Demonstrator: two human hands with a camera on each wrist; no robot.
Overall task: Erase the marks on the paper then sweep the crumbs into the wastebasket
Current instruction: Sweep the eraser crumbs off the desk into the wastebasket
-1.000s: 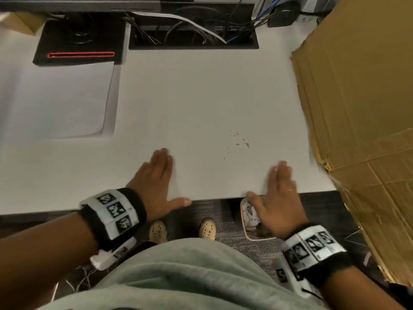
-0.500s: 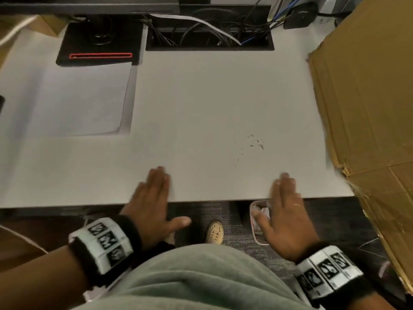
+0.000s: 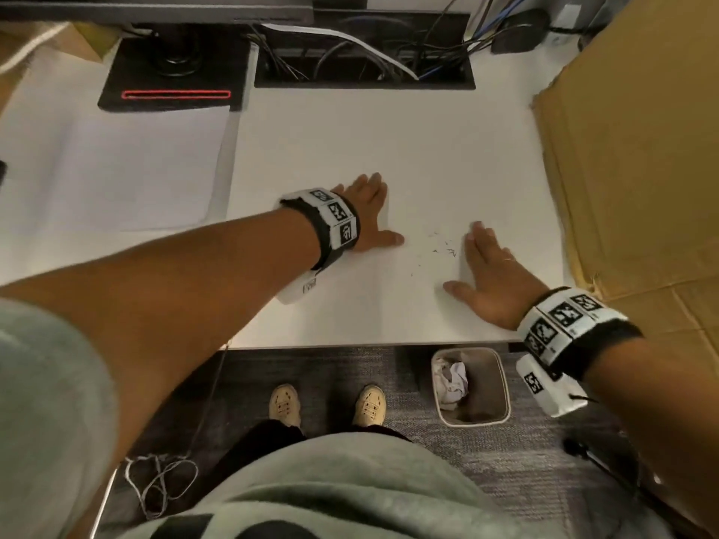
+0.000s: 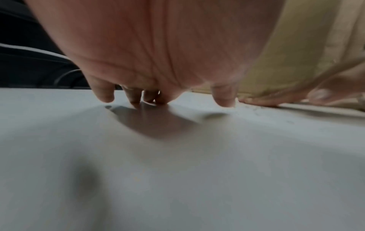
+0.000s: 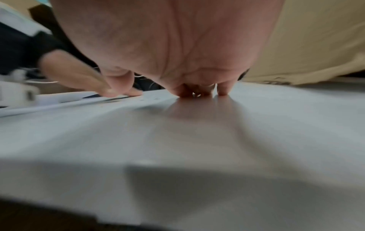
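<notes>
Two hands flat on the white tabletop (image 3: 389, 130), and between them a thin scatter of dark crumbs (image 3: 443, 249) — tiny flecks, loosely spread, near the front edge. The left hand (image 3: 365, 212) lies palm down, fingers straight, its grip slack with nothing in it. The right hand (image 3: 488, 274) lies likewise, fingers extended, thumb splayed, holding nothing, just right of the crumbs. On the carpet below the tabletop's front edge stands the wastebasket (image 3: 502, 383) — pale rim, crumpled white paper inside at its left. A plain white paper (image 3: 116, 169) lies far left; brown cardboard (image 3: 642, 149) covers the right side.
</notes>
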